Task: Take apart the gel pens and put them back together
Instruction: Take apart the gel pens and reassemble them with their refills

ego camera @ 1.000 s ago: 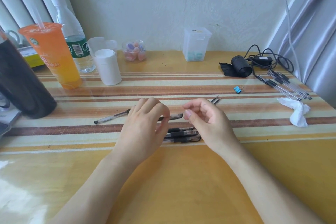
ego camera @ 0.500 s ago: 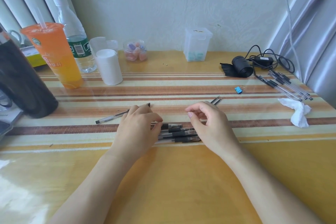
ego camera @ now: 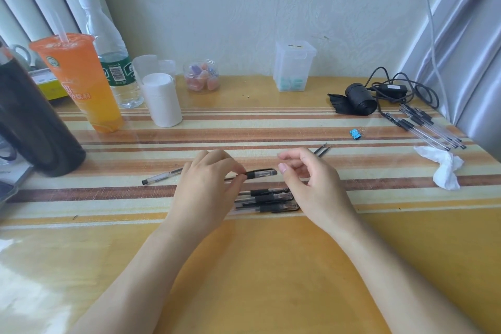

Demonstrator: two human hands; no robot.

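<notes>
A pale wall (ego camera: 244,8) with a faint embossed pattern runs behind the counter (ego camera: 257,266), whose glossy yellow-orange top carries a band of cream, tan and brown stripes across its middle. Soft daylight glares white on the counter's near left corner. Grey-white curtain folds (ego camera: 35,0) hang at the far left, and silvery curtain folds (ego camera: 461,35) fall at the far right, with a thin grey cable (ego camera: 431,22) hanging in front of them.
</notes>
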